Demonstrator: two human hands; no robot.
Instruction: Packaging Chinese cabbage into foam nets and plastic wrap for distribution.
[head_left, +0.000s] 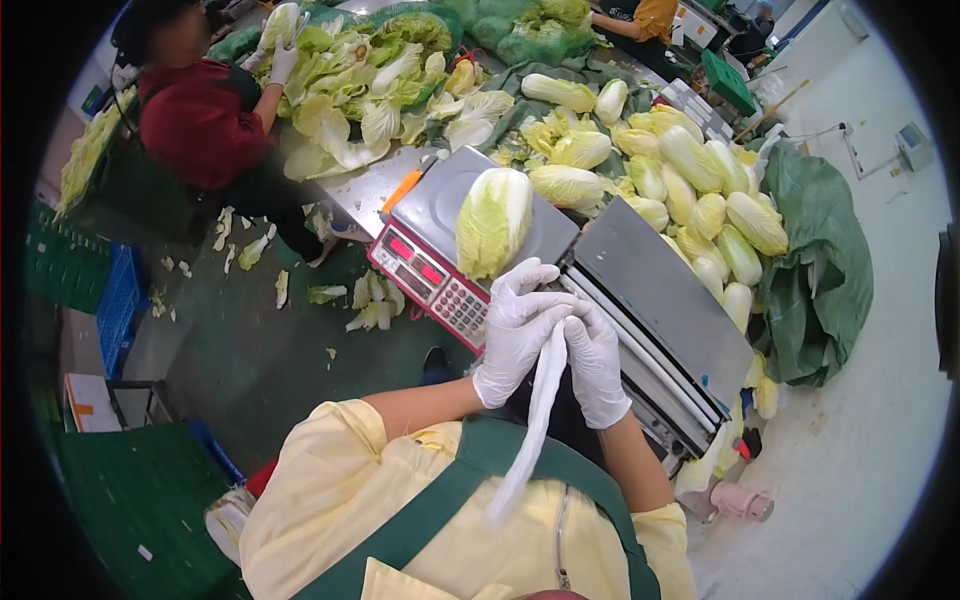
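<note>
My left hand (517, 330), in a white glove, meets my right hand (596, 356), gloved alike, just below the scale's near edge. Between the fingers of both is pinched the top of a white, thin, twisted strip (544, 401) that looks like plastic film; its blurred lower end hangs towards my apron. A trimmed napa cabbage (493, 221) lies on the steel plate of the red digital scale (431, 281), beyond my fingertips. Right of the scale stands a wrapping machine with a flat grey plate (660, 300) and long rollers (637, 337).
Whole napa cabbages (697, 187) are heaped behind the machine, beside a green sack (817, 262). Loose leaves (375, 105) cover the table's far left, where a co-worker in red (199, 124) handles a cabbage. An orange-handled knife (401, 191) lies beside the scale. Leaf scraps (371, 300) litter the floor.
</note>
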